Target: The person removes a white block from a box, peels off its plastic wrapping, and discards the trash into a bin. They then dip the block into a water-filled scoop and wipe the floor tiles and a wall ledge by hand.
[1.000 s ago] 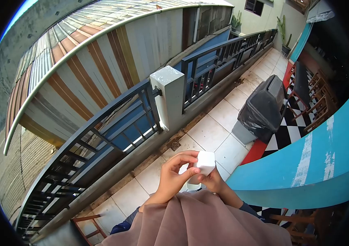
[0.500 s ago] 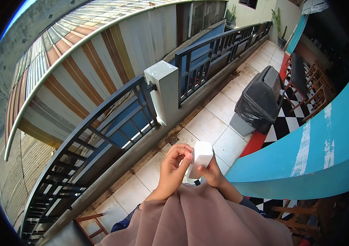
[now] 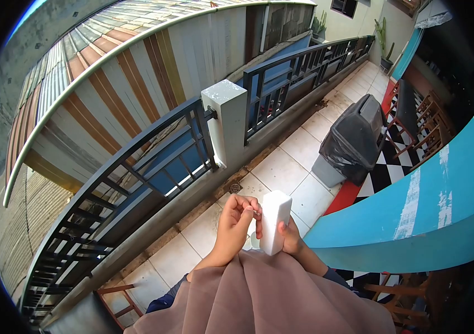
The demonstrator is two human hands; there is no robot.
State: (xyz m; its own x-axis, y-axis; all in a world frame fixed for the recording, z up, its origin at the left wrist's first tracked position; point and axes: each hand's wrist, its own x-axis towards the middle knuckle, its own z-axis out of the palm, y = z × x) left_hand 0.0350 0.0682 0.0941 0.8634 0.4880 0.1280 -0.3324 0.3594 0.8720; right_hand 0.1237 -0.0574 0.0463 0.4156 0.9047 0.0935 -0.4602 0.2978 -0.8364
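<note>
A white, smooth-looking rectangular block [image 3: 274, 222] stands on end in front of my chest, possibly foam or a sponge. My right hand [image 3: 291, 237] grips it from the right, thumb on its near face and fingertips showing at its left side. Just left of the block is my left hand [image 3: 232, 225], thumb and fingers pinched together beside those fingertips. Whatever lies in that pinch is too small to name. Below my hands, a pale rounded thing [image 3: 254, 241] is partly hidden by the block and my clothing.
A black metal railing [image 3: 153, 153] with a grey post [image 3: 224, 111] runs along the left of the tiled floor [image 3: 284, 161]. A lidded bin [image 3: 354, 136] with a black bag stands ahead. At right curves a turquoise ledge [image 3: 409, 211]; a stool [image 3: 117, 300] is lower left.
The white block has turned more upright, showing more of its long face. My left fingers have drawn slightly left of it, still pinched. The camera view has shifted a little.
</note>
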